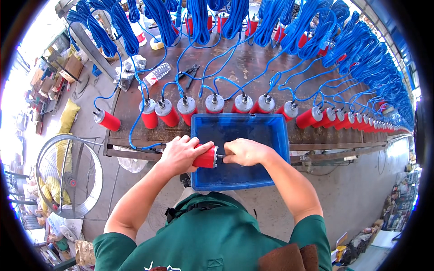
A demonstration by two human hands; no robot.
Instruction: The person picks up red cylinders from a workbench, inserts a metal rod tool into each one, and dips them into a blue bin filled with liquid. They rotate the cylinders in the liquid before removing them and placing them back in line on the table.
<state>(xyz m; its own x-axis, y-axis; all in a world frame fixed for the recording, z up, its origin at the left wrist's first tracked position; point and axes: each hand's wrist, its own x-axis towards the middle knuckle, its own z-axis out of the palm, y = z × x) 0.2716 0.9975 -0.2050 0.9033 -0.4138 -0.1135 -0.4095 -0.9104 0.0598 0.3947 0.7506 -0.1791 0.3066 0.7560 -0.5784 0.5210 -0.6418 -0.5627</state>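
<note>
My left hand (180,154) is wrapped round a red cylinder (206,158), which lies on its side over the left part of a blue plastic tray (285,144). A blue cable (131,135) runs to the cylinder's left end. At its right, metal-faced end, my right hand (246,151) has its fingers pinched together. A thin metal rod (220,156) shows between that face and my right fingertips; whether it is a tool or part of the cylinder, I cannot tell. The tray juts out past the table's front edge.
Red cylinders (214,104) with cables line the metal table (149,92). Coiled blue cables (197,22) hang along the back and right. Pliers (191,75) and a clear plastic bottle (157,74) lie on the tabletop. A round fan (68,176) stands at the left.
</note>
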